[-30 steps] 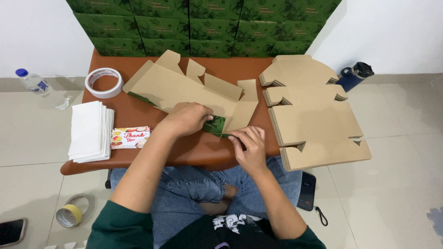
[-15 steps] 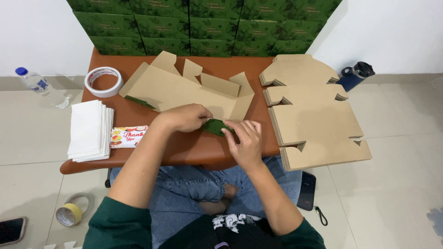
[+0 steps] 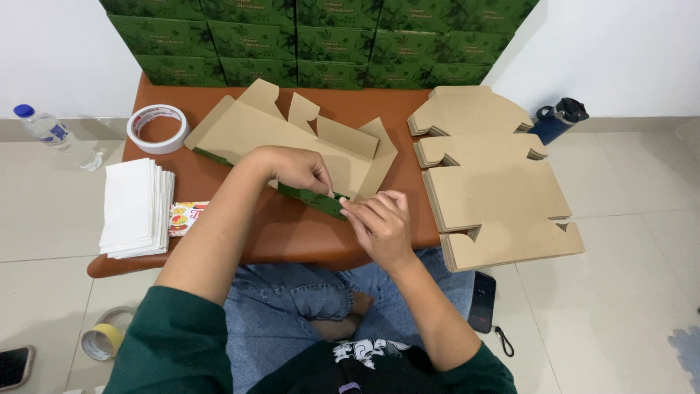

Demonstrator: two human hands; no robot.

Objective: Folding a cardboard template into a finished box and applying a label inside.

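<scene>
The left hand (image 3: 295, 168) is lying knuckles-up on the near edge of an unfolded cardboard box blank (image 3: 292, 142), its fingertips pinched down on the green flap (image 3: 310, 198) that is folding up along that edge. The right hand (image 3: 379, 222) is meeting it from the other side, fingers drawn together and pinching the same flap at its right end, just beside the left fingertips. Both hands are gripping the flap; neither is spread flat.

The blank is lying brown side up on the low orange-brown table (image 3: 292, 233), near its middle, with 4 or so tabs standing up along its far side. The step in hand appears to be creasing this front flap along its score line. The next move, as a judgement, is calling for an even press along the whole flap, so that the fold is running straight and the card is not tearing at the corner.

Further out, a stack of flat brown blanks (image 3: 496, 193) is sitting on the table's right end, partly overhanging it. On the left, a pile of white paper sheets (image 3: 135, 208) is resting beside a small colourful card (image 3: 186, 217), and a roll of tape (image 3: 157, 128) is lying behind them. Finished green boxes (image 3: 321, 36) are standing in rows against the wall. On the floor, a clear water bottle (image 3: 55, 135), a dark blue flask (image 3: 558, 120), a yellowish tape roll (image 3: 102, 339) and a dark phone (image 3: 483, 300) are lying around the person's crossed legs.
</scene>
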